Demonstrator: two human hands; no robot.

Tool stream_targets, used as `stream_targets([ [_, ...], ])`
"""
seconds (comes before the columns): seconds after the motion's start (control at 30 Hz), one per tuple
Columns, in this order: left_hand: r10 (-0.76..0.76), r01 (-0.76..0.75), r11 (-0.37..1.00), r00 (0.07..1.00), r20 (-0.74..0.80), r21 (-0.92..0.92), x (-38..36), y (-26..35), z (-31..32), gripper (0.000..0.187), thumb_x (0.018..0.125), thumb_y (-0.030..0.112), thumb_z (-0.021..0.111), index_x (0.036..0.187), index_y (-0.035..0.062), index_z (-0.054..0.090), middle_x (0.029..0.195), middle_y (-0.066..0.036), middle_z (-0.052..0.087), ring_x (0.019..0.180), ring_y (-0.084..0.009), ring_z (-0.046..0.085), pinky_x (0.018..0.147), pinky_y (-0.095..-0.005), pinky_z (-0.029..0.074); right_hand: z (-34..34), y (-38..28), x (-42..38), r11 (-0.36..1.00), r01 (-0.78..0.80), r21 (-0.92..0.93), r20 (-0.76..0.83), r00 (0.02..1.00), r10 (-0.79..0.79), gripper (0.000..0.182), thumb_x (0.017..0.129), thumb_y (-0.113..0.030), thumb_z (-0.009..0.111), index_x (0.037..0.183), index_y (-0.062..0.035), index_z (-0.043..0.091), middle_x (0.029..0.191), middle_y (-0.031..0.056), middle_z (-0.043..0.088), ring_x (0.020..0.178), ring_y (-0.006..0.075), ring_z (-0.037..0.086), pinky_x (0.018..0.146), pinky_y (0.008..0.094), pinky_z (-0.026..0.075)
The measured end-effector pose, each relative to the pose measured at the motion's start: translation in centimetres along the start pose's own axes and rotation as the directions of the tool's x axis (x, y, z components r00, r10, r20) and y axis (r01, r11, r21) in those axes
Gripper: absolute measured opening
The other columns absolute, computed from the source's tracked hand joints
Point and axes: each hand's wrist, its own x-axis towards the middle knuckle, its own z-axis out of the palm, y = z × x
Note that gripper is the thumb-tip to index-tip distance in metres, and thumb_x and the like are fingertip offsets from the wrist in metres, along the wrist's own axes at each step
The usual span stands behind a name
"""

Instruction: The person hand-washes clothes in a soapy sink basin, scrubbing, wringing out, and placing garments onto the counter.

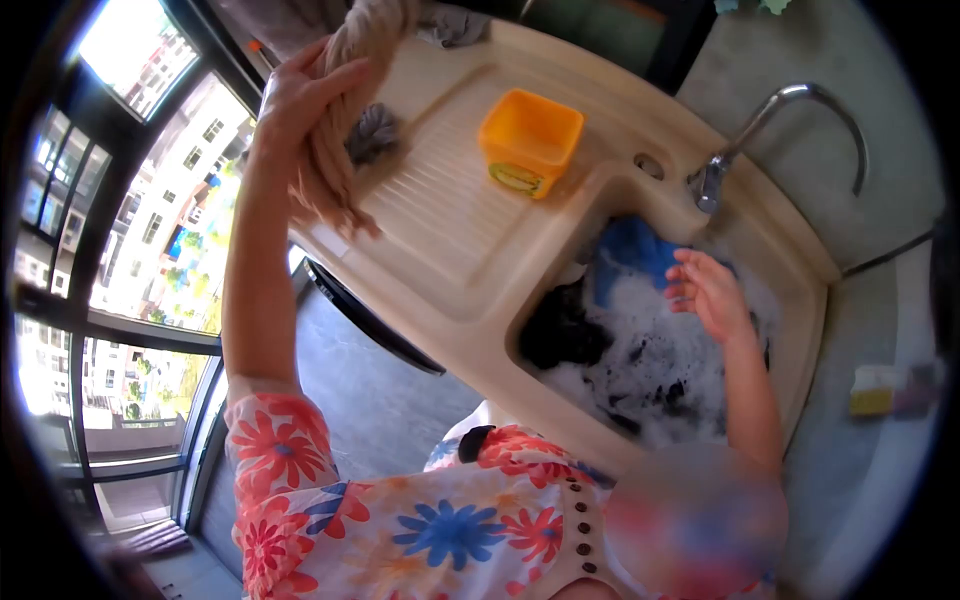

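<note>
My left hand [295, 105] is raised at the upper left, closed round a bunched beige cloth [365, 45] that hangs in folds below the fingers. Over the sink basin [800, 375], my right hand [708, 292] has its fingers loosely bent and apart, holding nothing. Beneath it, white suds [650, 340] cover the water. A blue cloth [632, 255] lies at the basin's back, close to the right fingers. Dark fabric [562, 328] soaks at the basin's left side, partly hidden by foam.
A yellow-orange square tub [530, 140] stands on the ribbed drainboard [440, 225]. Small grey cloths [372, 133] lie beyond the left hand. A curved metal faucet [710, 180] rises behind the basin. Tall windows [150, 220] line the left side.
</note>
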Motion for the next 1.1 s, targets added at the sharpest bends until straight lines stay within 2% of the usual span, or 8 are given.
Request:
stream_targets([
  [0.13, 0.237, -0.270, 0.406, 0.954, 0.185, 0.873, 7.9, -18.4, -1.1, 0.058, 0.076, 0.044, 0.056, 0.128, 0.0194, 0.043, 0.108, -0.016, 0.058, 0.103, -0.0321, 0.052, 0.090, -0.0427, 0.037, -7.7, 6.5, -2.2, 0.983, -0.115, -0.144, -0.248, 0.966, 0.077, 0.035, 0.085, -0.026, 0.055, 0.113, -0.0067, 0.049, 0.095, 0.0075, 0.059, 0.078, 0.0167, 0.059, 0.060, 0.0306, 0.047],
  [0.17, -0.117, -0.154, 0.350, 0.971, 0.206, 0.924, 5.7, -17.2, 1.3, 0.058, 0.076, 0.041, 0.054, 0.130, 0.0249, 0.040, 0.118, -0.015, 0.052, 0.110, -0.0304, 0.046, 0.093, -0.0444, 0.034, -9.6, 7.8, -2.7, 0.970, -0.167, -0.175, -0.332, 0.938, 0.102, 0.035, 0.083, -0.025, 0.057, 0.112, -0.0060, 0.050, 0.094, 0.0075, 0.059, 0.077, 0.0154, 0.059, 0.060, 0.0301, 0.046],
  [0.3, 0.083, 0.009, 0.032, 0.996, -0.011, 0.999, 1.5, -18.6, 4.4, 0.066, 0.079, 0.050, 0.052, 0.136, 0.0343, 0.023, 0.140, -0.008, 0.029, 0.125, -0.0390, 0.027, 0.094, -0.0567, 0.029, -15.4, 14.8, -5.3, 0.735, -0.264, -0.625, -0.481, 0.872, -0.095, 0.043, 0.078, -0.026, 0.060, 0.114, -0.0036, 0.050, 0.091, 0.0080, 0.060, 0.075, 0.0172, 0.057, 0.064, 0.0312, 0.046],
  [0.43, 0.041, 0.016, 0.102, 0.999, -0.020, 0.995, 3.0, -18.4, 3.8, 0.065, 0.078, 0.052, 0.053, 0.135, 0.0354, 0.028, 0.139, -0.008, 0.031, 0.125, -0.0370, 0.028, 0.093, -0.0577, 0.030, -13.7, 22.2, -3.5, 0.206, -0.516, -0.832, -0.547, 0.824, -0.145, 0.040, 0.074, -0.024, 0.062, 0.106, -0.0010, 0.056, 0.095, 0.0141, 0.061, 0.091, 0.0276, 0.059, 0.072, 0.0351, 0.047],
  [0.63, 0.331, -0.137, 0.265, 0.942, 0.043, 0.955, 6.3, -19.0, 1.8, 0.051, 0.080, 0.050, 0.054, 0.122, 0.0225, 0.051, 0.128, -0.011, 0.045, 0.119, -0.0272, 0.042, 0.095, -0.0400, 0.037, -11.9, 23.8, -0.8, 0.455, -0.539, -0.709, -0.602, 0.798, 0.006, 0.027, 0.074, -0.020, 0.061, 0.091, 0.0001, 0.058, 0.071, 0.0147, 0.060, 0.073, 0.0298, 0.062, 0.059, 0.0365, 0.047],
  [0.8, 0.254, -0.330, 0.911, 0.922, 0.294, 0.248, -5.2, -4.3, 14.3, 0.030, 0.078, 0.009, 0.063, 0.107, 0.0140, 0.061, 0.104, -0.004, 0.063, 0.095, -0.0130, 0.059, 0.081, -0.0265, 0.047, -11.8, 13.7, -5.3, 0.938, -0.223, -0.267, -0.438, 0.895, 0.088, 0.016, 0.078, -0.017, 0.060, 0.074, -0.0035, 0.053, 0.063, 0.0056, 0.055, 0.050, 0.0117, 0.050, 0.041, 0.0235, 0.036],
  [0.97, 0.286, -0.654, 0.755, 0.277, 0.917, -0.037, -13.9, -1.6, 28.0, 0.021, 0.071, 0.011, 0.063, 0.092, 0.0057, 0.062, 0.089, -0.012, 0.060, 0.081, -0.0293, 0.058, 0.071, -0.0344, 0.046, -12.3, 15.4, -7.2, 0.866, -0.324, -0.381, -0.329, 0.923, 0.201, 0.016, 0.080, -0.021, 0.058, 0.078, -0.0057, 0.055, 0.072, 0.0042, 0.058, 0.064, 0.0105, 0.055, 0.048, 0.0227, 0.042],
  [1.1, 0.262, -0.605, 0.780, 0.082, 0.962, -0.161, -17.2, -4.9, 36.7, 0.029, 0.070, 0.017, 0.064, 0.098, 0.0079, 0.060, 0.090, -0.013, 0.059, 0.085, -0.0299, 0.057, 0.077, -0.0390, 0.045, -13.6, 17.0, -8.2, 0.951, -0.253, -0.178, -0.380, 0.909, 0.171, 0.015, 0.075, -0.014, 0.059, 0.065, -0.0065, 0.050, 0.067, 0.0001, 0.051, 0.061, 0.0087, 0.046, 0.053, 0.0247, 0.043],
])
